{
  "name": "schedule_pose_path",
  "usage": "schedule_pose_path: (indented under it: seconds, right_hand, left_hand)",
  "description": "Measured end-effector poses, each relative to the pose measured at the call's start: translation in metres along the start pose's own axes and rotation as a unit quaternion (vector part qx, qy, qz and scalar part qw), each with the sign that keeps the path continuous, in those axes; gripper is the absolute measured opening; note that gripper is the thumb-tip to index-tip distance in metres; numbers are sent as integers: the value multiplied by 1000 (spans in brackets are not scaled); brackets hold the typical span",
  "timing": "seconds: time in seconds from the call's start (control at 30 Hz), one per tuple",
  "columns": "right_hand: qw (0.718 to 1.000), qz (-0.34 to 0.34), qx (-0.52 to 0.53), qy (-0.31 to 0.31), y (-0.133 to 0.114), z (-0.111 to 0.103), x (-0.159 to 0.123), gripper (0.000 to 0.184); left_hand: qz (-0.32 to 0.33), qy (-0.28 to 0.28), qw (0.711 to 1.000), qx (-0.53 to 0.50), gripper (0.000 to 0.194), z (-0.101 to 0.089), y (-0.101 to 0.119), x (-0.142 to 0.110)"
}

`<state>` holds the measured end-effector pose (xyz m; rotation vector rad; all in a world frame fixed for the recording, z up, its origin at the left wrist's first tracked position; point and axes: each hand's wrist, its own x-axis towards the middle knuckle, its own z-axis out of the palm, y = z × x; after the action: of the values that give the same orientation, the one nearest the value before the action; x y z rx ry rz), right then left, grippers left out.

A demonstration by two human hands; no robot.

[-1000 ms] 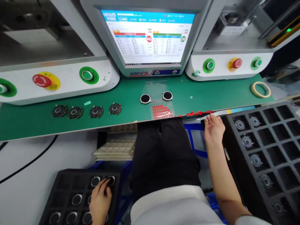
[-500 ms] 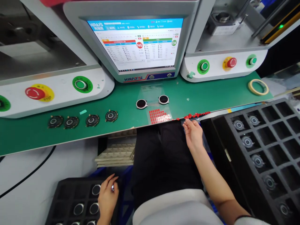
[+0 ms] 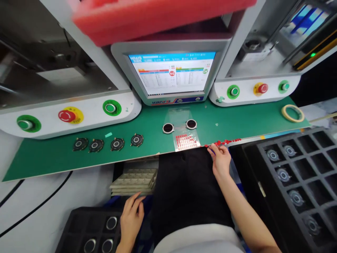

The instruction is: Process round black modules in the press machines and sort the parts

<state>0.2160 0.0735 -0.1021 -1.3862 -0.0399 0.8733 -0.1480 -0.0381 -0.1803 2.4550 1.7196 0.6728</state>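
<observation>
My right hand (image 3: 221, 161) is at the front edge of the green table, its fingertips pinched together against a row of small red tabs (image 3: 228, 142); whatever is between them is too small to make out. To the left of it lies a clear sheet with a grid of red stickers (image 3: 186, 141). Two round watch faces, a left one (image 3: 168, 128) and a right one (image 3: 191, 124), rest behind the grid. Low down, my left hand (image 3: 131, 218) hovers beside a black tray (image 3: 76, 225) of watch cases, fingers curled; its palm and anything in it are hidden.
Several round black watch backs (image 3: 117, 143) lie along the table's left part. A black foam tray (image 3: 305, 168) with more parts stands at right. Behind are a monitor (image 3: 173, 75), machine buttons (image 3: 67, 115) and a tape roll (image 3: 292, 113). Overhead hangs a red block (image 3: 158, 19).
The head view has tilted up, bringing the red block into sight. My left hand has moved up and right of the tray; a small shiny thing seen between its fingers is now hidden.
</observation>
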Motion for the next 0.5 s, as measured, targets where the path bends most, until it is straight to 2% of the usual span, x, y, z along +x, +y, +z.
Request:
schedule_pose_path:
  seconds: [0.07,0.13,0.2,0.27,0.3,0.37,0.4,0.43,0.5]
  right_hand:
    - [999,0,-35,-12,-8,-2,-12,52]
    - [997,-6,-73,-38,-28,-7,-26,46]
    - [992,-29,-102,-64,-62,-11,-35,40]
    - [984,-88,-126,-86,-110,-10,-27,36]
    - [977,-132,-139,-95,-137,-5,-16,36]
    - [929,-272,-215,-131,-191,14,23,33]
    - [905,-315,-253,-133,-215,29,49,28]
    - [883,-348,-292,-119,-236,46,78,22]
    - [868,-368,-317,-106,-268,84,138,15]
  left_hand:
    - [37,23,999,-29,20,-6,11,34]
    - [70,50,994,-60,21,-13,21,67]
    - [87,79,989,-88,22,-22,28,96]
    - [94,100,984,-111,23,-30,30,119]
    - [97,106,982,-118,23,-33,30,128]
    - [103,120,980,-123,22,-37,28,144]
    - [103,130,979,-121,21,-38,27,150]
    - [101,141,978,-117,21,-38,26,156]
    - [90,153,978,-110,20,-36,25,166]
